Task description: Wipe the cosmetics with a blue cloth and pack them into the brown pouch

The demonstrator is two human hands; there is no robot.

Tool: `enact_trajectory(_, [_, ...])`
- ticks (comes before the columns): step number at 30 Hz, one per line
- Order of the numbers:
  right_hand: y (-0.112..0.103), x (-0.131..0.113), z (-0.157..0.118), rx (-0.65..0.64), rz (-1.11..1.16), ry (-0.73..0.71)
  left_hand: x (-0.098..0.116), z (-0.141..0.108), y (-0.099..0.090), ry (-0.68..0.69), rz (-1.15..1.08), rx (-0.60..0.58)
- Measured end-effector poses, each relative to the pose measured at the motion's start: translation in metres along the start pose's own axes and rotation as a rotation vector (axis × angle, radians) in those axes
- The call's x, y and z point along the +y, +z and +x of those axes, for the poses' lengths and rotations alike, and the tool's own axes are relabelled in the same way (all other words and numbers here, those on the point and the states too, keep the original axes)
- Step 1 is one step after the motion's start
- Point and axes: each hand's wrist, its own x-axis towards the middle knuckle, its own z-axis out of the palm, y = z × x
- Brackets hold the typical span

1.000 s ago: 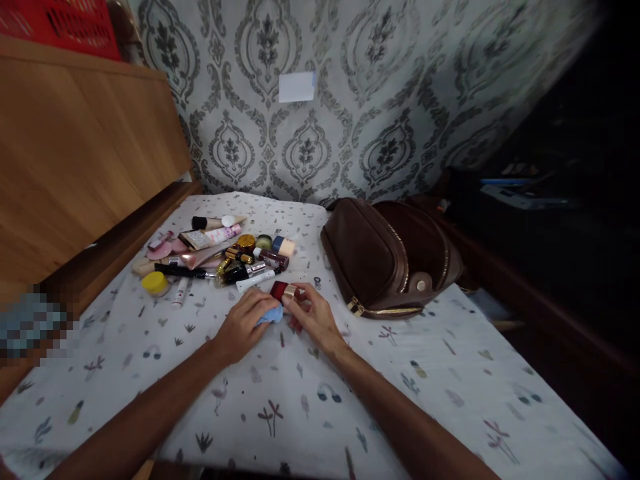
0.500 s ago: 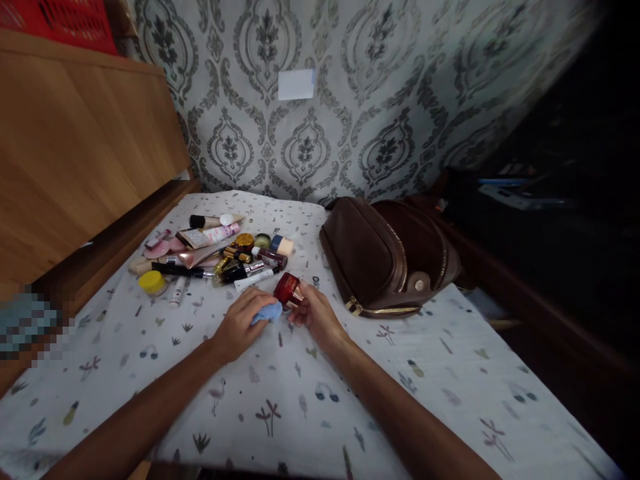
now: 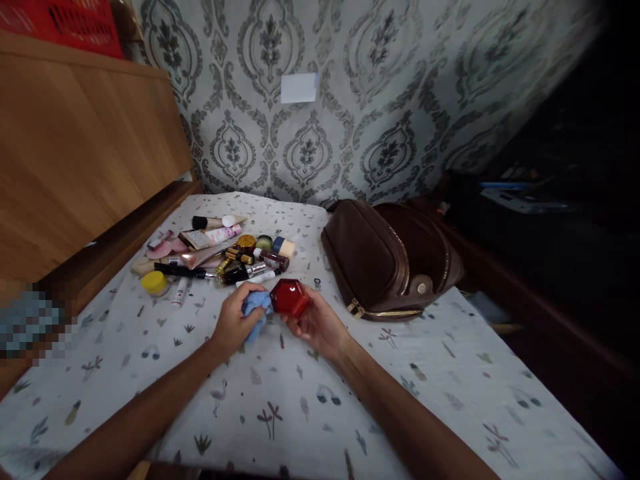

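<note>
A red six-sided cosmetic jar (image 3: 289, 297) is gripped from its right side by the fingers of my right hand (image 3: 325, 323), with its flat glossy face turned up toward me. My left hand (image 3: 234, 320) is closed on a crumpled blue cloth (image 3: 257, 308), right beside the jar's left edge; whether cloth and jar touch I cannot tell. Just beyond my hands lies a pile of makeup, with a white tube (image 3: 257, 278), a dark red bottle (image 3: 273, 259) and a black brush (image 3: 185, 271) among it.
An open brown leather bag (image 3: 365, 260) stands to the right on the patterned cloth (image 3: 280, 413). A yellow-lidded jar (image 3: 155, 283) sits at the pile's left. A wooden cabinet (image 3: 90, 140) borders the left side, and the patterned wall (image 3: 345, 133) rises behind.
My right hand has turned the red jar so that its flat six-sided face shows. The blue cloth sticks out more from my left hand, which has shifted slightly left.
</note>
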Motion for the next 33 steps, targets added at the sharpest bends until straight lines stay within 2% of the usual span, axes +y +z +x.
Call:
enact_trajectory(7, [-0.001,0.004,0.002,0.083,-0.122,-0.037,-0.003,0.001,-0.002,-0.081,-0.081,0.032])
enact_trajectory(10, [0.000,0.003,0.001,0.124,-0.200,-0.110,-0.003,0.000,-0.002,0.009,-0.066,0.049])
enact_trajectory(14, [0.003,0.004,-0.001,0.108,-0.299,-0.216,-0.004,0.001,-0.002,0.140,-0.063,0.069])
enact_trajectory(17, [0.002,0.008,0.001,0.129,-0.355,-0.274,-0.005,0.002,-0.002,0.156,-0.075,0.061])
enact_trajectory(21, [-0.002,0.013,0.005,0.160,-0.351,-0.357,-0.003,0.003,-0.004,0.143,-0.093,-0.026])
enact_trajectory(24, [-0.005,0.013,0.007,0.210,-0.371,-0.433,0.000,0.003,-0.004,0.102,-0.072,-0.094])
enact_trajectory(27, [-0.004,0.012,0.006,0.238,-0.474,-0.517,0.002,0.003,-0.004,-0.003,-0.071,-0.108])
enact_trajectory(30, [-0.002,0.012,0.003,0.261,-0.671,-0.636,0.001,0.002,-0.004,-0.129,-0.125,-0.093])
enact_trajectory(33, [-0.001,0.013,0.002,0.349,-0.893,-0.717,-0.002,0.001,-0.004,-0.196,-0.160,-0.054])
